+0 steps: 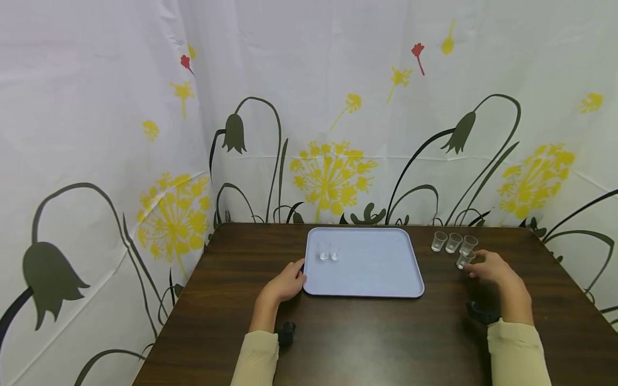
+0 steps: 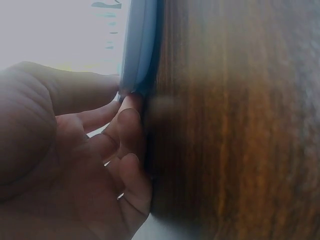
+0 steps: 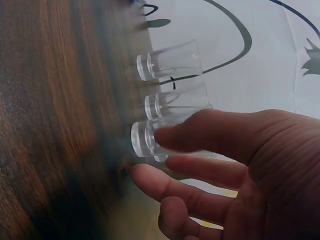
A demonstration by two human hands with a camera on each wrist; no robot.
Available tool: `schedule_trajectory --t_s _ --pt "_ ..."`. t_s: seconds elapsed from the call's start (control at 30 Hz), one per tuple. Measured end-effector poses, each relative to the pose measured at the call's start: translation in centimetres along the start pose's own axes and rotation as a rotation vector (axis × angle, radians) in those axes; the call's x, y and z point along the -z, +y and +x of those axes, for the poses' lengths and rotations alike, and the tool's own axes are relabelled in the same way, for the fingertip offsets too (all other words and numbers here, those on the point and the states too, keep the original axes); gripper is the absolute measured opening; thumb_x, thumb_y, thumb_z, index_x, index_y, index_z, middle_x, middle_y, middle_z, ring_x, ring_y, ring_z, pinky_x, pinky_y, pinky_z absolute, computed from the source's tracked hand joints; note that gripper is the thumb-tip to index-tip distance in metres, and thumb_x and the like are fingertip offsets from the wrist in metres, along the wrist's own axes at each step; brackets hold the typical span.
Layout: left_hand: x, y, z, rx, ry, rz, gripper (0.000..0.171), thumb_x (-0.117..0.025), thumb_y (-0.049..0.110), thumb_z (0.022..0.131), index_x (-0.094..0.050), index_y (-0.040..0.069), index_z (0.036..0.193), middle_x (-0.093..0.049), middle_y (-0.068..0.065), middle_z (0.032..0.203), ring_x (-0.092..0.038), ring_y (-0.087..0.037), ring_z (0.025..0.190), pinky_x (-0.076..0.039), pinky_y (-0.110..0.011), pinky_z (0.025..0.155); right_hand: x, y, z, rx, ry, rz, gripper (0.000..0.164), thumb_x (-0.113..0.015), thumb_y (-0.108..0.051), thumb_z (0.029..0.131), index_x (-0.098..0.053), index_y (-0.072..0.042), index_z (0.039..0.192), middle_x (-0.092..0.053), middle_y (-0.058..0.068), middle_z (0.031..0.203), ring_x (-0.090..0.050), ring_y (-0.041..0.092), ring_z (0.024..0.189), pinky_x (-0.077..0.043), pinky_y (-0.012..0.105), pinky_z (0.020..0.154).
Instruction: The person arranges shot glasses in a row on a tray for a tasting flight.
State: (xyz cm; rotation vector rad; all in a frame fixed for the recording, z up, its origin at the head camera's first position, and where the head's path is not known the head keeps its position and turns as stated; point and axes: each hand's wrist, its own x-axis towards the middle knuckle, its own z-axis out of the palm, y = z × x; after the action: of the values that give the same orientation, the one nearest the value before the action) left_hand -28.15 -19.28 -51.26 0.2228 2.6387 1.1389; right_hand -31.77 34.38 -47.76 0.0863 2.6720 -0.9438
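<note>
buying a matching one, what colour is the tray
The tray is plain pale lavender-blue; the head view shows it best.

Two glasses stand at the left on the tray, with four other glasses to its right.

The left hand pinches the edge of a pale blue tray, close to the brown tabletop.

The pale blue tray lies flat; two small clear glasses stand upright on its left part, four similar glasses are grouped to its right
</note>
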Motion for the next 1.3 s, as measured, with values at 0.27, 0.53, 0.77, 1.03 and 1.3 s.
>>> schedule_trajectory --t_s 0.27,0.53,0.77,1.03,1.3 --pt "0.5 1.1 -0.8 0.006 -0.021 0.019 0.061 -0.049 0.012 0.108 -0.034 -0.009 0.163 -0.047 -0.024 0.132 -0.048 -0.036 0.119 -0.038 -0.047 0.099 -0.7 -0.2 0.3 0.027 -0.003 0.021 0.077 -0.064 -0.024 0.104 -0.028 0.027 0.149 -0.078 0.009 0.084 -0.073 0.025 0.082 -0.059 0.043 0.078" --pt "0.5 1.0 -0.6 -0.004 -0.012 0.023 0.059 -0.049 0.010 0.108 -0.036 -0.011 0.161 -0.048 -0.025 0.131 -0.049 -0.038 0.118 -0.039 -0.049 0.099 -0.9 -0.6 -0.1 0.024 0.036 -0.021 0.068 -0.057 -0.033 0.109 -0.039 0.018 0.150 -0.077 0.013 0.091 -0.072 0.025 0.084 -0.057 0.042 0.076" --pt "0.6 1.2 -0.6 0.020 -0.007 0.029 0.059 -0.049 0.010 0.109 -0.035 -0.009 0.162 -0.049 -0.024 0.135 -0.049 -0.036 0.121 -0.039 -0.049 0.102 -0.6 -1.7 -0.5 -0.078 0.057 -0.106 0.073 -0.053 -0.049 0.108 -0.039 0.001 0.159 -0.075 0.022 0.115 -0.063 0.053 0.115 -0.046 0.071 0.087" --pt "0.9 1.1 -0.4 0.027 0.017 -0.006 0.058 -0.052 0.010 0.108 -0.038 -0.005 0.162 -0.049 -0.023 0.133 -0.050 -0.035 0.119 -0.039 -0.050 0.101 -0.2 -3.9 -0.2 -0.063 0.125 -0.158 0.070 -0.046 -0.051 0.107 -0.044 -0.003 0.157 -0.047 0.040 0.153 -0.050 0.067 0.130 -0.043 0.077 0.092" --pt "0.5 0.9 -0.5 0.050 -0.026 0.001 0.061 -0.049 0.014 0.108 -0.034 -0.005 0.165 -0.044 -0.028 0.155 -0.044 -0.037 0.129 -0.037 -0.052 0.113 -1.6 -4.7 -0.8 -0.089 0.237 -0.306 0.084 -0.050 -0.060 0.104 -0.040 0.005 0.156 -0.048 0.043 0.149 -0.055 0.067 0.122 -0.045 0.075 0.088"
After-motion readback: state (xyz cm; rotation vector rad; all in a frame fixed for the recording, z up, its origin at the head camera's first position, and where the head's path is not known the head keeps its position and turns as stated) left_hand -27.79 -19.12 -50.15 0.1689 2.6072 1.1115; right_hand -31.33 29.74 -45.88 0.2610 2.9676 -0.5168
